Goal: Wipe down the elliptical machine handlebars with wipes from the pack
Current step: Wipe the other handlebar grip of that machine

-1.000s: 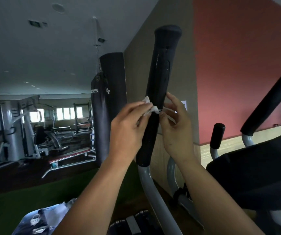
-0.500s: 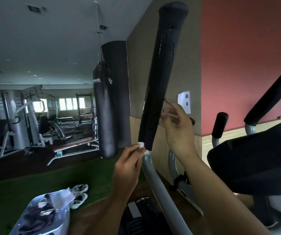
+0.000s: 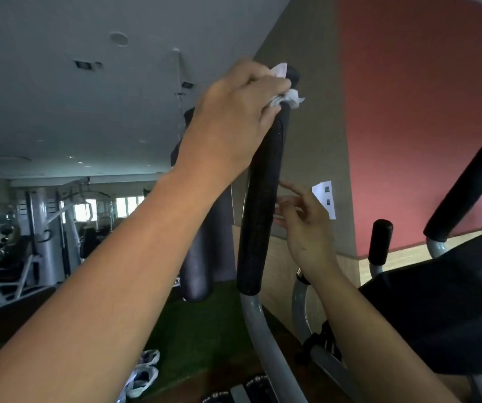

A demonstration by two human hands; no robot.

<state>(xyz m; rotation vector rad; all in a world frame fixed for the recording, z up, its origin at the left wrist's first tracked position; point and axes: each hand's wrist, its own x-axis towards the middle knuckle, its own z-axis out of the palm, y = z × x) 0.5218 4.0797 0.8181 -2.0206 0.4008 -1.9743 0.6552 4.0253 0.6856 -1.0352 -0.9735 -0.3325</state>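
Observation:
The black foam left handlebar of the elliptical rises in the middle of the view on a grey tube. My left hand grips a crumpled white wipe round the handlebar's top end. My right hand hovers just right of the handlebar's middle, fingers loosely bent, holding nothing that I can see. The right handlebar slants across the right edge. The wipes pack is out of view.
A short black fixed grip and the dark console sit at the right. A black punching bag hangs behind the handlebar. A pair of shoes lies on the green floor below. Gym machines fill the far left.
My left hand slid the wipe down to the foot of the handlebar grip, then up to its top end. My right hand let go of the wipe and stayed beside the grip.

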